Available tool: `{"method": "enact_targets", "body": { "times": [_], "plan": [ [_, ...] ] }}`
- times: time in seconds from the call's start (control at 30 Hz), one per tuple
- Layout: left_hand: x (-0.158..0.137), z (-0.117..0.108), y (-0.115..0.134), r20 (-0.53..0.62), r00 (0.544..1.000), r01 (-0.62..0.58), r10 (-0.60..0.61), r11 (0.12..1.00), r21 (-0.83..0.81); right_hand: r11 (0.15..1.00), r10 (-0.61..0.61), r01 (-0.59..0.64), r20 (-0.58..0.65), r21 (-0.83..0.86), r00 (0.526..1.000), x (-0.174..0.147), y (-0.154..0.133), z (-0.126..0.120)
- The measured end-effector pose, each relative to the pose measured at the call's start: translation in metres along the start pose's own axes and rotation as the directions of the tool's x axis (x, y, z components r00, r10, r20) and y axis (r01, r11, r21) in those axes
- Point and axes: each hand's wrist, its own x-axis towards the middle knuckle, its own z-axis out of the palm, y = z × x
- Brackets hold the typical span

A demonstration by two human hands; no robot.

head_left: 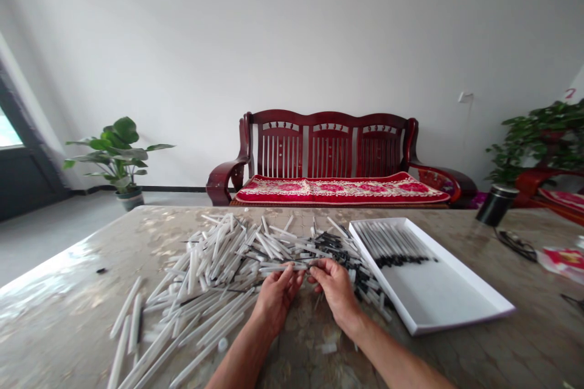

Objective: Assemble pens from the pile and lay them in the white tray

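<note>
My left hand [280, 292] is closed on a slim pale tube [271, 268], which lies level and points left. Beside it my right hand [334, 287] pinches the tube's other end between thumb and finger. Whether the right fingers hold a separate dark piece there, I cannot make out. Around both hands spreads a loose pile of translucent white tubes [228, 249]. Shorter black-ended pieces [335, 243] lie heaped behind and to the right of my right hand. A white shallow box [456, 298] holds a row of pale tubes with black ends [392, 240] along its far side.
The patterned table [68, 328] carries a small white cap [222, 344], a black bit [101, 270], a black cylinder [496, 205], a dark cable [515, 245] and a red-and-white packet [563, 260]. A red wooden sofa [328, 146] stands behind it.
</note>
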Motion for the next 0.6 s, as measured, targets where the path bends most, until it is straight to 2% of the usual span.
{"method": "enact_targets", "body": {
  "times": [0.6],
  "plan": [
    [-0.0031,0.0029,-0.0029,-0.010,1.000,-0.013,0.013,1.000,0.008,0.993,-0.048,0.045,-0.024,-0.111,0.999,0.0020,0.0013,-0.0008]
  ]
}}
